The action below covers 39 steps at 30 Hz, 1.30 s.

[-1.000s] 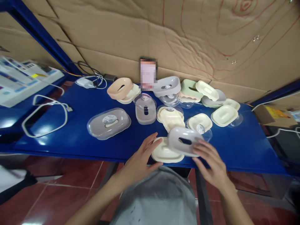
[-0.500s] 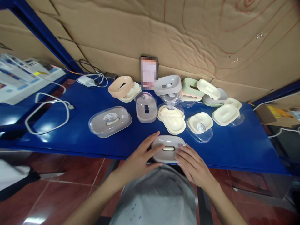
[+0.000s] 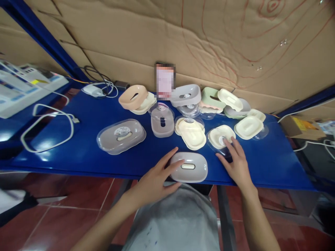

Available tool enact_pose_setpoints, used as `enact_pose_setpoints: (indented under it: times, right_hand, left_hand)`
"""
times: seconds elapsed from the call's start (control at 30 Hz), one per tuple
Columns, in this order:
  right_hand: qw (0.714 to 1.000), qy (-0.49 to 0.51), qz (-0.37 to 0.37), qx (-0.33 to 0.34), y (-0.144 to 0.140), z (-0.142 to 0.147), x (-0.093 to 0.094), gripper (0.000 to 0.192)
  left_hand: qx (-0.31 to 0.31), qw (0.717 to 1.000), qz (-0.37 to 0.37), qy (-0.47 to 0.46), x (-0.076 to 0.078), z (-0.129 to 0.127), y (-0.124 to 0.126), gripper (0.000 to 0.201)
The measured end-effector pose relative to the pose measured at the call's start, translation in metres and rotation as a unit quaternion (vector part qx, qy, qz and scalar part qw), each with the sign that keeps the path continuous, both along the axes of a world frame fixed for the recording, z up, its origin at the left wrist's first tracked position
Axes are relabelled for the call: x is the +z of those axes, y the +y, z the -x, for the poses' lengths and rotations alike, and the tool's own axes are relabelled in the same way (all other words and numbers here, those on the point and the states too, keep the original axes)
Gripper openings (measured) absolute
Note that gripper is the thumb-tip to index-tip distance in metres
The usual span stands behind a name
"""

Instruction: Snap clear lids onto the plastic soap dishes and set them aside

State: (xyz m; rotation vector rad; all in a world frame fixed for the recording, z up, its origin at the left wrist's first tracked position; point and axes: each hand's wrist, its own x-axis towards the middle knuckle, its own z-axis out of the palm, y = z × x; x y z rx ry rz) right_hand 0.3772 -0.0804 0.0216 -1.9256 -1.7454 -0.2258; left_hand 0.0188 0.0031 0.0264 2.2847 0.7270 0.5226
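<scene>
My left hand (image 3: 157,174) is spread at the left end of a grey oval plastic dish (image 3: 197,171). Its fingers rest on the dish's rim and inner surface, and a cream strip shows through the slot in the dish's middle. Off to the right, my right hand (image 3: 237,164) reaches over a clear plastic lid (image 3: 211,143) with its fingers apart. Its fingertips are at the lid and the edge of a cream oval tray (image 3: 220,134) beside a round sticker; whether they press on it I cannot tell.
Farther back stand a lidded grey dish (image 3: 121,136), an upended grey dish (image 3: 162,122), stacked cream trays (image 3: 193,136), a peach dish (image 3: 133,97) and a green one (image 3: 209,97). A blurred-out screen (image 3: 165,82) leans on the cardboard. A white cable (image 3: 47,150) lies left on the blue table (image 3: 110,165).
My right hand has let go of the grey dish's right end and moved right and forward to the clear lid. My left hand stays at the dish.
</scene>
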Motion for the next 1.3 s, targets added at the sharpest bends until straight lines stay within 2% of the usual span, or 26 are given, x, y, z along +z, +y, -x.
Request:
enact_pose_setpoints:
  times: [0.07, 0.13, 0.2, 0.3, 0.4, 0.6, 0.8, 1.1, 1.2, 1.3]
  right_hand:
    - [0.999, 0.034, -0.024, 0.001, -0.002, -0.002, 0.001, 0.058]
    - [0.996, 0.064, -0.046, 0.035, -0.01, 0.007, 0.004, 0.058]
    - [0.989, 0.078, -0.038, 0.12, -0.021, 0.025, 0.009, 0.061]
    - [0.966, 0.059, 0.013, 0.253, -0.032, 0.053, 0.012, 0.059]
    - [0.952, 0.038, 0.045, 0.3, -0.028, 0.071, 0.011, 0.056]
    - [0.949, 0.024, 0.071, 0.305, -0.015, 0.076, 0.008, 0.062]
    - [0.948, 0.02, 0.081, 0.306, -0.017, 0.075, 0.006, 0.064]
    - [0.954, -0.05, 0.074, 0.285, -0.016, 0.081, 0.008, 0.065]
    - [0.955, -0.051, 0.08, 0.282, -0.014, 0.078, 0.007, 0.07]
    - [0.968, -0.044, 0.081, 0.234, -0.011, 0.064, 0.008, 0.073]
  left_hand:
    - [0.018, 0.999, 0.04, 0.002, -0.001, 0.001, 0.001, 0.082]
    - [0.029, 0.997, 0.07, -0.004, -0.002, 0.001, 0.003, 0.092]
    - [0.036, 0.995, 0.09, -0.012, -0.004, 0.0, 0.005, 0.1]
    - [0.038, 0.994, 0.102, -0.021, -0.006, 0.0, 0.006, 0.104]
    - [0.036, 0.994, 0.096, -0.024, -0.008, 0.001, 0.006, 0.105]
    - [0.022, 0.996, 0.081, -0.029, -0.009, 0.001, 0.008, 0.102]
    - [0.007, 0.996, 0.081, -0.038, -0.006, 0.001, 0.008, 0.093]
    - [0.015, 0.998, 0.056, -0.02, -0.007, 0.002, 0.005, 0.083]
    - [0.037, 0.999, 0.022, 0.006, -0.005, 0.015, 0.0, 0.082]
    - [0.093, 0.995, -0.011, 0.036, -0.003, 0.046, -0.003, 0.073]
